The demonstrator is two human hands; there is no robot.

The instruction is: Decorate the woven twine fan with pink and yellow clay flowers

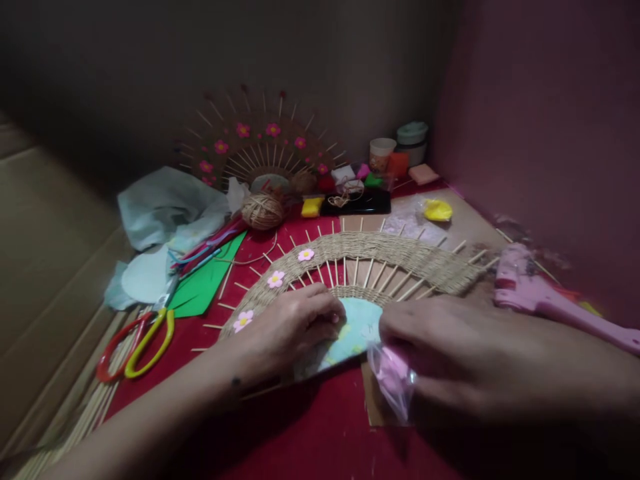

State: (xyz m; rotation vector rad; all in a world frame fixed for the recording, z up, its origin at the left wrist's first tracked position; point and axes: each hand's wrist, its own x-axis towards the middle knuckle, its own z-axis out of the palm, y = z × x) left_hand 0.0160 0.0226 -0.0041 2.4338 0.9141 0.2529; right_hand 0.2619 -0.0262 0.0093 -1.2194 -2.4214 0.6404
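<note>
A woven fan-shaped piece (370, 245) with thin sticks and three pink flowers lies on the red surface. At its base is a light blue half-round part (357, 323). My left hand (305, 323) is over the left of this part, its fingers curled and pressed together; a small pink bit shows at the fingertips. My right hand (440, 353) is closed at the right side of the blue part, holding a clear plastic bag with pink clay (395, 373), which hangs below the fingers.
Red and yellow scissors (150, 340) and green paper (203, 290) lie left. Behind are a twine ball (263, 210), a black phone (356, 202), yellow clay (437, 211) and a finished fan (260, 143). A pink glue gun (545, 290) is at right.
</note>
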